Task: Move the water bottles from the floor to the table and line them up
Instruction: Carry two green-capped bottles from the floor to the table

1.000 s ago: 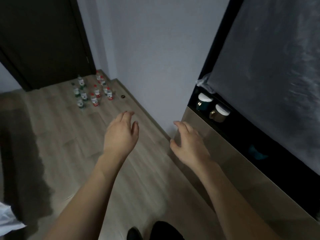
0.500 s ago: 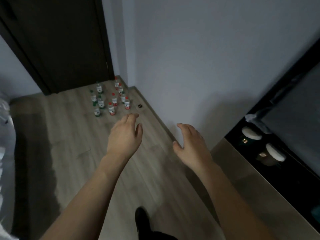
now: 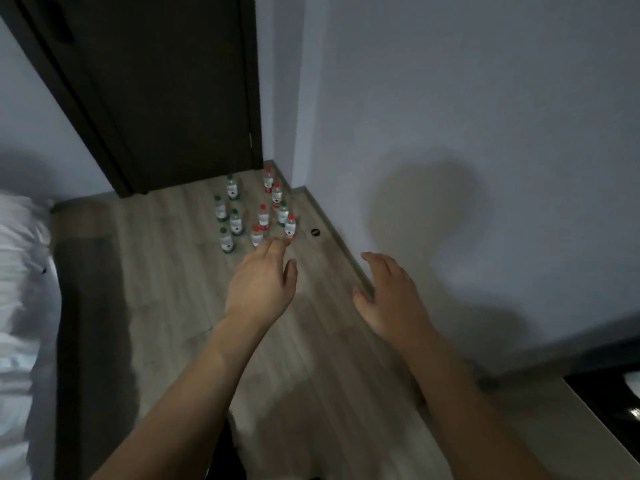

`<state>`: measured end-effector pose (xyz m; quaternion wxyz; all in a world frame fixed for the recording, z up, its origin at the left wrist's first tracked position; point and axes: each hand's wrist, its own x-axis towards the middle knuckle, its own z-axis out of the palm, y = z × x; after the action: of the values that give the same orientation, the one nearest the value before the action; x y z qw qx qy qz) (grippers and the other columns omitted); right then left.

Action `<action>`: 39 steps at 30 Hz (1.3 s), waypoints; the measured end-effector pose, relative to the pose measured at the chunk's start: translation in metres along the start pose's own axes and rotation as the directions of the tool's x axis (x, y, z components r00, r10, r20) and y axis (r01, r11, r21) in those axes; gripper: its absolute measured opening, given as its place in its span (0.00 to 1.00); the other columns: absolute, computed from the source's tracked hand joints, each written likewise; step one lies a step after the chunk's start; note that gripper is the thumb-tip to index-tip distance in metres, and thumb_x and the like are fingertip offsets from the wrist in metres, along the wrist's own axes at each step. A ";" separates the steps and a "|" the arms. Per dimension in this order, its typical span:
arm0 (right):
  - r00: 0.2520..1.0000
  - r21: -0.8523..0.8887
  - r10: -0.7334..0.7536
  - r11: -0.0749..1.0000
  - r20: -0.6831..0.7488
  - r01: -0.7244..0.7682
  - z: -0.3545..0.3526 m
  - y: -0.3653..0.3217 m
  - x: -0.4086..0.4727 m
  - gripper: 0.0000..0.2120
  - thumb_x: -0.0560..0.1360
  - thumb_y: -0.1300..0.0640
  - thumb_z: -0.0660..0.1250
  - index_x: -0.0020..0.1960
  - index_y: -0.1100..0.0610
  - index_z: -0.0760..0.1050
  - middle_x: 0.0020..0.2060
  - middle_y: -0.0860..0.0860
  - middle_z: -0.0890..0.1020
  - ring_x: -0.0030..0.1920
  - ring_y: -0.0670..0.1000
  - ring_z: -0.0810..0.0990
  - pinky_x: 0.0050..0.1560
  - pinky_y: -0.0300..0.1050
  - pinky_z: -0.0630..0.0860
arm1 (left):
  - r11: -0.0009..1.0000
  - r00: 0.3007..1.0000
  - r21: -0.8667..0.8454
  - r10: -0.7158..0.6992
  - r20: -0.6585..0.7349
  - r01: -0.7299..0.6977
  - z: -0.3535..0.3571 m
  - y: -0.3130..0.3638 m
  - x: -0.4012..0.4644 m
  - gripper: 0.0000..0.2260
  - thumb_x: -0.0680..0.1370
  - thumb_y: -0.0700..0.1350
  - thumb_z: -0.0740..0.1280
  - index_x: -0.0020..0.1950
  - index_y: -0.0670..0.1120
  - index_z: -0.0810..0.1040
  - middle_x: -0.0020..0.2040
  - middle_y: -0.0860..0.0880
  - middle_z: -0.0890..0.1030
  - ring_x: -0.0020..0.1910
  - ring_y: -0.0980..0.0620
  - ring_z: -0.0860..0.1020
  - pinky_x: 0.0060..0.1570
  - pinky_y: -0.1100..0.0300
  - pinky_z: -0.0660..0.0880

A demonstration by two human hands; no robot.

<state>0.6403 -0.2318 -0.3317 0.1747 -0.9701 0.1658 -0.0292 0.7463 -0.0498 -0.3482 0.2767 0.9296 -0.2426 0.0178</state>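
Water bottles (image 3: 258, 212) stand upright, clustered on the floor (image 3: 166, 271) by the door (image 3: 156, 91), ahead of both hands. The left hand (image 3: 261, 289), its grip loosely spread and empty, is nearer than the equally slack, empty right hand (image 3: 389, 299).

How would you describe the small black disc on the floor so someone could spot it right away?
Start at the dark door and follow the wall's skirting toward the camera. Just right of the bottles, the disc lies alone on the floor: flat, black and round, while the bottles stand upright with coloured caps.
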 end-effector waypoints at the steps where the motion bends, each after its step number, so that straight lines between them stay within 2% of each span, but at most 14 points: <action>1: 1.000 0.004 0.009 1.000 0.005 -0.009 0.006 -0.014 0.017 0.27 0.76 0.54 0.65 0.73 0.57 0.64 0.69 0.54 0.69 0.67 0.55 0.69 0.68 0.50 0.66 | 1.000 1.000 0.000 0.009 0.011 -0.009 -0.005 -0.016 0.012 0.16 0.81 0.47 0.62 0.67 0.44 0.73 0.60 0.44 0.78 0.57 0.41 0.77 0.54 0.50 0.73; 9: 0.999 0.067 0.044 0.997 -0.022 -0.043 0.030 -0.118 0.142 0.28 0.75 0.55 0.64 0.73 0.55 0.63 0.69 0.54 0.69 0.67 0.55 0.69 0.69 0.52 0.65 | 0.999 0.999 0.000 0.047 0.013 -0.047 -0.063 -0.126 0.134 0.16 0.80 0.46 0.62 0.67 0.42 0.74 0.59 0.43 0.79 0.57 0.42 0.77 0.56 0.49 0.74; 13: 0.999 0.073 0.048 0.996 0.003 -0.048 0.043 -0.147 0.198 0.28 0.74 0.54 0.65 0.73 0.55 0.64 0.68 0.53 0.70 0.65 0.54 0.70 0.67 0.52 0.67 | 0.999 0.999 -0.022 0.025 0.031 -0.025 -0.068 -0.163 0.188 0.18 0.80 0.46 0.62 0.69 0.43 0.73 0.63 0.43 0.77 0.59 0.43 0.76 0.57 0.50 0.74; 17: 0.997 0.068 0.074 0.995 0.016 -0.075 0.061 -0.159 0.263 0.28 0.75 0.54 0.65 0.73 0.55 0.64 0.67 0.53 0.70 0.65 0.55 0.70 0.66 0.51 0.67 | 1.000 0.998 -0.018 0.013 0.069 -0.011 -0.059 -0.194 0.245 0.18 0.81 0.48 0.62 0.70 0.45 0.72 0.64 0.44 0.77 0.60 0.44 0.76 0.57 0.51 0.73; 22: 0.998 0.117 0.064 0.991 -0.013 -0.062 0.080 -0.168 0.363 0.26 0.75 0.53 0.64 0.71 0.55 0.65 0.67 0.53 0.71 0.64 0.56 0.72 0.64 0.51 0.69 | 0.999 0.998 0.051 0.004 0.069 -0.008 -0.062 -0.231 0.334 0.15 0.81 0.48 0.61 0.65 0.44 0.75 0.59 0.44 0.79 0.55 0.44 0.77 0.51 0.53 0.73; 26: 0.998 0.182 0.059 0.982 -0.005 -0.057 0.089 -0.184 0.432 0.27 0.77 0.47 0.63 0.73 0.53 0.63 0.68 0.53 0.70 0.65 0.56 0.72 0.67 0.53 0.68 | 0.996 0.999 0.088 0.024 0.040 -0.028 -0.078 -0.261 0.405 0.18 0.80 0.46 0.64 0.68 0.41 0.74 0.63 0.41 0.78 0.59 0.41 0.77 0.56 0.50 0.73; 29: 0.997 0.207 0.072 0.976 0.007 -0.072 0.094 -0.187 0.468 0.27 0.76 0.48 0.64 0.73 0.53 0.63 0.67 0.54 0.71 0.64 0.57 0.72 0.66 0.52 0.68 | 0.994 0.999 0.103 0.030 0.024 -0.032 -0.078 -0.273 0.445 0.17 0.80 0.45 0.65 0.67 0.41 0.75 0.63 0.42 0.78 0.59 0.41 0.77 0.55 0.51 0.73; 34: 0.989 0.244 0.146 0.958 0.026 -0.148 0.105 -0.186 0.525 0.26 0.76 0.46 0.64 0.71 0.52 0.65 0.65 0.52 0.72 0.63 0.56 0.73 0.64 0.52 0.70 | 0.997 0.992 0.061 0.046 0.121 -0.053 -0.061 -0.291 0.505 0.18 0.81 0.48 0.63 0.69 0.43 0.73 0.66 0.42 0.76 0.63 0.42 0.76 0.59 0.50 0.74; 37: 0.980 0.257 0.192 0.946 0.051 -0.199 0.121 -0.194 0.563 0.26 0.76 0.45 0.63 0.71 0.51 0.65 0.65 0.52 0.72 0.62 0.55 0.73 0.63 0.55 0.72 | 0.997 0.981 0.045 0.059 0.185 -0.069 -0.053 -0.317 0.543 0.16 0.80 0.47 0.63 0.67 0.43 0.74 0.62 0.43 0.78 0.59 0.42 0.77 0.56 0.51 0.74; 39: 0.972 0.250 0.230 0.939 0.050 -0.235 0.136 -0.204 0.590 0.25 0.76 0.47 0.64 0.70 0.54 0.66 0.64 0.54 0.73 0.61 0.57 0.74 0.62 0.55 0.72 | 0.997 0.973 0.034 0.059 0.224 -0.068 -0.050 -0.341 0.568 0.19 0.80 0.46 0.64 0.70 0.44 0.72 0.63 0.43 0.77 0.60 0.42 0.76 0.58 0.51 0.73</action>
<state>1.2760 -0.2028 -0.3887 0.3014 -0.9135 0.2724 -0.0197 1.4096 -0.0253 -0.3831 0.2278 0.9230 -0.3015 -0.0728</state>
